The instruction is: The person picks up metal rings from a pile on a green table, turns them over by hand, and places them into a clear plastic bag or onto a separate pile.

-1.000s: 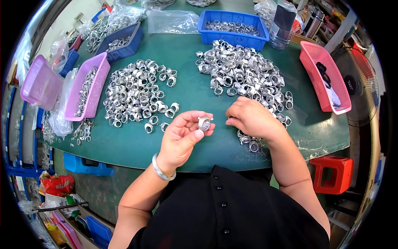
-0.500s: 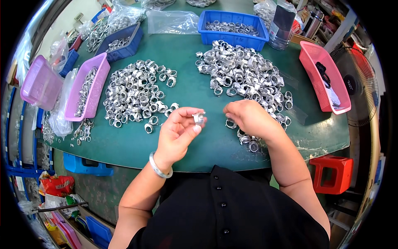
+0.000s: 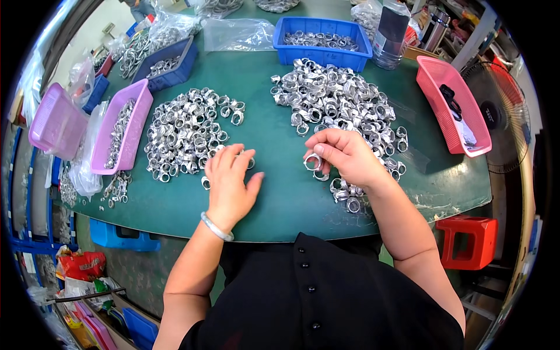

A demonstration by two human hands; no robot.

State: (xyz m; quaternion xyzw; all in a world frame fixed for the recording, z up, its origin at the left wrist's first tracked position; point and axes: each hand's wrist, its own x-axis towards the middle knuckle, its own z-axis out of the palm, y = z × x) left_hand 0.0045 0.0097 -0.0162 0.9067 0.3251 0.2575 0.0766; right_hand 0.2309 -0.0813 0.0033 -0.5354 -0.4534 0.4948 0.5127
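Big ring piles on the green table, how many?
2: left pile, by the left hand; right pile, by the right hand. Hands hide parts of both.

Left hand (image 3: 229, 188) is palm down, fingers (image 3: 242, 163) fanned out, thumb (image 3: 255, 183) sticking off to the right. Right hand (image 3: 350, 158) is kinda curled inward, fingertips and thumb pinched together. Bare forearms (image 3: 402, 221) angle in, hands well apart.

Silvery ring-shaped metal pieces (image 3: 186, 134) look pretty shiny, the dark-green tabletop (image 3: 274, 204) is smooth but kinda scuffed, bright-blue rectangular plastic bin (image 3: 324, 59) is slightly glossy.
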